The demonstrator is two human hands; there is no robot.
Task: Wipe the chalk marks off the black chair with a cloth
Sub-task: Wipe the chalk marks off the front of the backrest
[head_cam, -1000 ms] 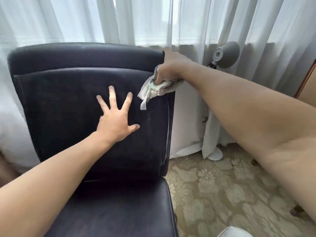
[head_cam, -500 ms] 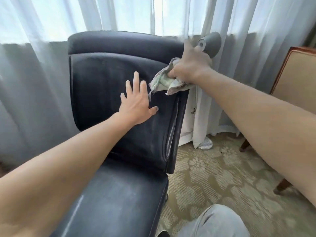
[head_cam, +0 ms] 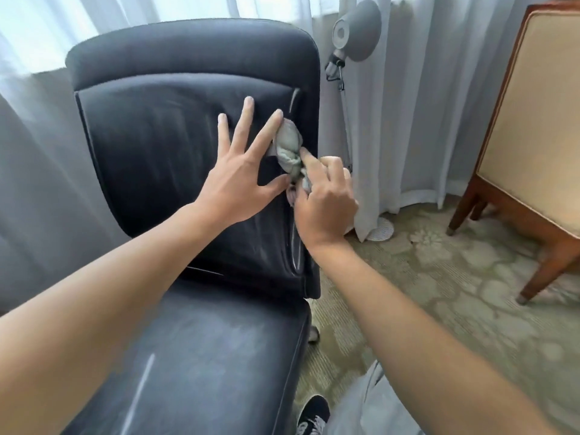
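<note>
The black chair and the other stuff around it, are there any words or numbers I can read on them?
None: no words, numbers or labels can be read anywhere in this view.
The black leather chair shows only pale chalky smears.
The crumpled grey-green cloth, gripped by the right hand beside the flat left hand, is plain.
The grey round-headed floor lamp and the tan wooden-framed chair carry no writing.

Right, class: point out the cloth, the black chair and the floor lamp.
cloth (head_cam: 287,142), head view, on its bunched middle.
black chair (head_cam: 150,146), head view, on the bare backrest panel.
floor lamp (head_cam: 357,29), head view, on its grey head.
</note>
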